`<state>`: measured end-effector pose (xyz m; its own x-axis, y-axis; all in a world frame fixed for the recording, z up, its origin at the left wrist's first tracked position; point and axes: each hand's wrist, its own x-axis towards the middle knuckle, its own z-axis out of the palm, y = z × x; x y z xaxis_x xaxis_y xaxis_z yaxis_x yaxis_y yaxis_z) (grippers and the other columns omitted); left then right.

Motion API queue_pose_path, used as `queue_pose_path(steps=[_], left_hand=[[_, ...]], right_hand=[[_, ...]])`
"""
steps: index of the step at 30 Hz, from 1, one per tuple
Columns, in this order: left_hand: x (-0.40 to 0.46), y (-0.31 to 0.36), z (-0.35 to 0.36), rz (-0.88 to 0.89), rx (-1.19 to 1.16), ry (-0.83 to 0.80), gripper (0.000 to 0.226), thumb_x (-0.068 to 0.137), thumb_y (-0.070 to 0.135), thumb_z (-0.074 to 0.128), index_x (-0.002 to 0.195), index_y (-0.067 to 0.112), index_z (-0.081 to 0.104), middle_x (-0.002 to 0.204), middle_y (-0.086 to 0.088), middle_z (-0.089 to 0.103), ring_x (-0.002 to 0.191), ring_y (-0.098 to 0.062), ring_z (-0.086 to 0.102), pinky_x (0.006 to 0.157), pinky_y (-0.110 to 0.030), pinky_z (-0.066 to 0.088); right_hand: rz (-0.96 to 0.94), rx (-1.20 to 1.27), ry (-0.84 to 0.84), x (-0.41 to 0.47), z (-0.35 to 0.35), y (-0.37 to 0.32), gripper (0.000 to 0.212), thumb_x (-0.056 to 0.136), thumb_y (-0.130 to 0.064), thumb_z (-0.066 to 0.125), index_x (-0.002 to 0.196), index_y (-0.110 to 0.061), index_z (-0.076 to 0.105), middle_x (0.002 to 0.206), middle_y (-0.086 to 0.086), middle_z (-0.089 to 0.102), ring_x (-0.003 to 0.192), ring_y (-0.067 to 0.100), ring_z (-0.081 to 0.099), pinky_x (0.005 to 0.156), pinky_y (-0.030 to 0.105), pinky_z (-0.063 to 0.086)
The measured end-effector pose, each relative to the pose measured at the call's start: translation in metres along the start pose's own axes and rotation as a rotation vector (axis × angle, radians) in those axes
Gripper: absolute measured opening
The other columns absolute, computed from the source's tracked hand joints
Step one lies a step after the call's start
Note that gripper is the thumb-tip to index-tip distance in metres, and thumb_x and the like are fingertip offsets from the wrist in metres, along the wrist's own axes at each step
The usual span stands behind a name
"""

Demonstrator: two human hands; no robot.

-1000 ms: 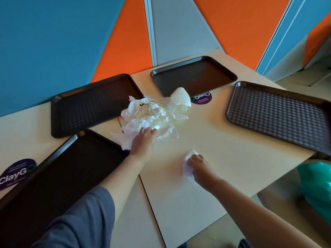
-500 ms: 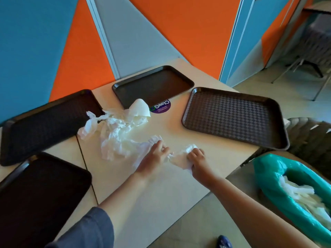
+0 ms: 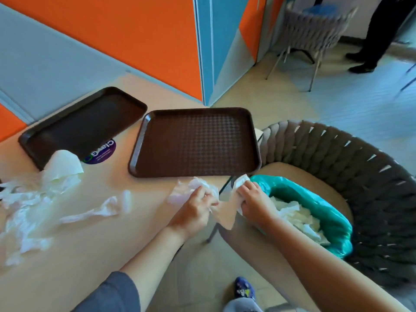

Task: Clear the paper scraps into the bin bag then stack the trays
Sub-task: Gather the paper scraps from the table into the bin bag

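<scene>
My left hand grips a crumpled white paper scrap at the table's right edge. My right hand holds another white scrap just past the edge, over the rim of the teal bin bag. The bag lies open on a woven chair seat and holds several white papers. More loose scraps lie on the table to the left, one strip nearer my hands. Two brown trays are in view: one just beyond my hands, another at the back left.
The dark woven chair wraps around the bin bag on the right. A purple round sticker lies between the trays. A second chair and a person's dark legs stand far right. My foot shows below the table edge.
Both hands have carried their scraps right, from the table's middle to its edge by the bag. My view has swung right, so the two left trays are out of sight.
</scene>
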<state>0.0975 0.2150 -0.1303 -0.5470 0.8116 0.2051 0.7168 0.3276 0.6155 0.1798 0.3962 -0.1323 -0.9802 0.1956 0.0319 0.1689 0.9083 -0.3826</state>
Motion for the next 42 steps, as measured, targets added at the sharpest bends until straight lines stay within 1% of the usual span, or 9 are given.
queue_pose_path(steps=[10, 17, 21, 24, 28, 31, 35, 38, 42], left_hand=[[0.085, 0.068, 0.109, -0.112, -0.365, -0.148, 0.012, 0.069, 0.007, 0.052, 0.062, 0.017, 0.055, 0.079, 0.007, 0.05, 0.075, -0.008, 0.051, 0.07, -0.016, 0.045], [0.129, 0.093, 0.155, -0.611, -0.88, -0.281, 0.01, 0.075, 0.005, 0.057, 0.068, -0.002, 0.056, 0.081, -0.01, 0.056, 0.076, -0.016, 0.052, 0.064, -0.019, 0.047], [0.144, 0.079, 0.173, -0.821, -0.734, -0.338, 0.012, 0.088, 0.014, 0.055, 0.079, 0.008, 0.059, 0.083, -0.011, 0.062, 0.079, -0.022, 0.056, 0.066, -0.027, 0.049], [0.152, 0.063, 0.186, -0.676, -0.323, -0.34, 0.008, 0.086, 0.02, 0.061, 0.088, 0.012, 0.059, 0.091, -0.006, 0.063, 0.084, -0.022, 0.06, 0.076, -0.036, 0.053], [0.164, 0.052, 0.201, -0.405, 0.055, -0.34, 0.006, 0.086, 0.006, 0.052, 0.084, 0.007, 0.057, 0.09, -0.01, 0.054, 0.082, -0.029, 0.053, 0.072, -0.038, 0.049], [0.166, 0.047, 0.213, -0.265, 0.085, -0.439, 0.012, 0.086, 0.003, 0.049, 0.083, 0.002, 0.061, 0.096, -0.016, 0.055, 0.084, -0.03, 0.053, 0.075, -0.041, 0.048], [0.154, 0.048, 0.227, -0.077, 0.051, -0.72, 0.038, 0.086, 0.033, 0.041, 0.091, 0.003, 0.063, 0.102, -0.014, 0.057, 0.096, -0.03, 0.054, 0.087, -0.041, 0.045], [0.151, 0.043, 0.233, 0.131, 0.334, -0.952, 0.045, 0.089, 0.048, 0.045, 0.108, 0.011, 0.062, 0.116, -0.012, 0.058, 0.11, -0.03, 0.049, 0.096, -0.039, 0.037], [0.158, 0.034, 0.256, 0.076, 0.465, -1.016, 0.035, 0.089, 0.033, 0.045, 0.111, 0.011, 0.062, 0.116, -0.012, 0.061, 0.106, -0.032, 0.053, 0.096, -0.04, 0.041]], right_hand=[[0.266, 0.01, -0.075, -0.058, -0.016, 0.122, 0.024, 0.078, -0.005, 0.06, 0.102, -0.001, 0.059, 0.109, 0.018, 0.055, 0.099, 0.034, 0.051, 0.086, 0.042, 0.047], [0.513, 0.037, -0.087, -0.088, -0.007, 0.167, 0.016, 0.056, 0.003, 0.054, 0.072, 0.001, 0.058, 0.077, 0.018, 0.061, 0.071, 0.038, 0.056, 0.047, 0.045, 0.052], [0.586, 0.034, -0.072, -0.099, -0.003, 0.18, 0.03, 0.064, -0.007, 0.048, 0.091, -0.001, 0.06, 0.086, 0.015, 0.064, 0.086, 0.037, 0.054, 0.058, 0.041, 0.051], [0.717, 0.063, -0.099, -0.1, 0.006, 0.187, 0.032, 0.075, -0.003, 0.048, 0.108, -0.003, 0.049, 0.099, 0.015, 0.059, 0.101, 0.034, 0.047, 0.068, 0.042, 0.046], [0.787, 0.102, -0.059, -0.099, 0.018, 0.198, 0.014, 0.081, 0.004, 0.043, 0.092, -0.003, 0.047, 0.1, 0.018, 0.049, 0.092, 0.034, 0.048, 0.059, 0.039, 0.04], [0.877, 0.245, -0.008, -0.093, 0.024, 0.201, 0.009, 0.088, -0.006, 0.036, 0.081, -0.012, 0.038, 0.093, 0.013, 0.044, 0.078, 0.032, 0.046, 0.055, 0.032, 0.03], [0.873, 0.303, -0.044, -0.085, 0.039, 0.203, 0.019, 0.093, -0.007, 0.031, 0.101, -0.004, 0.048, 0.112, 0.02, 0.045, 0.098, 0.032, 0.048, 0.073, 0.033, 0.032], [0.77, 0.319, -0.103, -0.084, 0.05, 0.202, 0.016, 0.091, -0.003, 0.038, 0.097, 0.004, 0.052, 0.109, 0.019, 0.046, 0.098, 0.032, 0.047, 0.077, 0.033, 0.039], [0.618, 0.221, -0.292, -0.091, 0.067, 0.206, 0.023, 0.086, -0.013, 0.051, 0.101, 0.0, 0.062, 0.118, 0.015, 0.049, 0.107, 0.034, 0.048, 0.087, 0.042, 0.048]])
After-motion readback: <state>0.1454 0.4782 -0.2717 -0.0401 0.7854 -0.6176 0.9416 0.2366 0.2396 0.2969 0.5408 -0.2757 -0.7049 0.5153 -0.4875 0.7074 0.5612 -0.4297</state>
